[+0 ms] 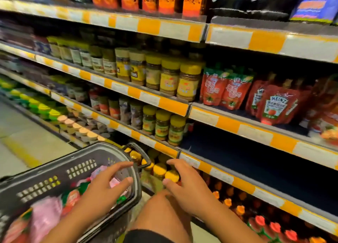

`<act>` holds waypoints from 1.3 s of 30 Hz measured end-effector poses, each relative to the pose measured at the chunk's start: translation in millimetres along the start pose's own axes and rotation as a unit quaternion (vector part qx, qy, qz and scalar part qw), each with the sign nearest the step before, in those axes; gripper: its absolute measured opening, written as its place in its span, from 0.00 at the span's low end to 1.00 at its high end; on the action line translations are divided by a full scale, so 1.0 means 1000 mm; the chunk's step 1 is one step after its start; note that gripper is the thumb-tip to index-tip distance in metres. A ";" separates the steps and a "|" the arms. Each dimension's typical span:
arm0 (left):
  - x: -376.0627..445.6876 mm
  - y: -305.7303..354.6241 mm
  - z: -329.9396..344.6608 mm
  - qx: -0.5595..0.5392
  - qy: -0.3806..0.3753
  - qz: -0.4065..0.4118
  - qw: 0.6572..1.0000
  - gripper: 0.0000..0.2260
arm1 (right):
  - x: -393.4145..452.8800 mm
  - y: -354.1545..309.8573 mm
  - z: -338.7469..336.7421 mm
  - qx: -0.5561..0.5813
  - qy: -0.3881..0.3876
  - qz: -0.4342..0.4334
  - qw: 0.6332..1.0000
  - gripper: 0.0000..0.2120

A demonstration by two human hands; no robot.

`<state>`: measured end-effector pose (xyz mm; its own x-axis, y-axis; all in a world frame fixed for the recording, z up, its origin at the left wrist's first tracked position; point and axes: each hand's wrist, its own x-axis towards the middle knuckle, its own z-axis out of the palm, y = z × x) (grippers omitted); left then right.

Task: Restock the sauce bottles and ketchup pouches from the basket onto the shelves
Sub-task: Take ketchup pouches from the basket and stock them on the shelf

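I see red ketchup pouches [278,105] with a white Heinz label standing on the shelf [228,123] up and right of the basket [54,173]; more red and pink packs [45,213] lie inside that dark grey basket. My left hand [102,189] hovers over the basket's right rim, fingers spread, holding nothing. My right hand [186,186], just right of the basket, is spread and empty too, by yellow-capped jars [172,176]

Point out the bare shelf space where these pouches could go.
The dark shelf right of the yellow-lidded jars lies bare, below the ketchup pouches. A smaller bare strip runs in front of those pouches. The jar shelves to the left are crowded.
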<state>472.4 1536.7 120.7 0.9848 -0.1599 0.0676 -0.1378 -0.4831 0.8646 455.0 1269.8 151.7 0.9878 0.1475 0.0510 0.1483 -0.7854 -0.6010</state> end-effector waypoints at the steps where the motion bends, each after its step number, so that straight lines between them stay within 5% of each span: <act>1: -0.006 -0.011 -0.016 -0.001 0.025 -0.015 1.000 0.18 | 0.007 -0.011 0.011 0.000 -0.012 -0.015 1.000 0.25; 9: -0.059 -0.110 -0.111 0.009 0.178 -0.112 0.978 0.22 | 0.046 -0.089 0.101 0.027 -0.115 -0.086 0.989 0.23; 13: -0.083 -0.175 -0.137 0.009 0.205 -0.199 0.958 0.17 | 0.061 -0.115 0.144 0.066 -0.169 -0.063 0.981 0.24; 19: -0.101 -0.189 -0.147 0.015 0.252 -0.276 0.927 0.12 | 0.080 -0.133 0.197 0.097 -0.235 -0.018 0.967 0.24; 33: -0.031 -0.245 -0.080 -0.044 0.166 -0.369 0.914 0.12 | 0.124 -0.107 0.275 0.074 -0.307 0.109 0.942 0.27; 39: -0.014 -0.258 -0.063 0.002 0.129 -0.423 0.897 0.15 | 0.137 -0.089 0.302 0.078 -0.310 0.151 0.935 0.21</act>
<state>501.0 1717.4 -72.1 0.7291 0.4691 -0.4984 0.6700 -0.3404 0.6597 562.6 1541.3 -28.4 0.7576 0.2912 -0.5841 -0.1905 -0.7574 -0.6246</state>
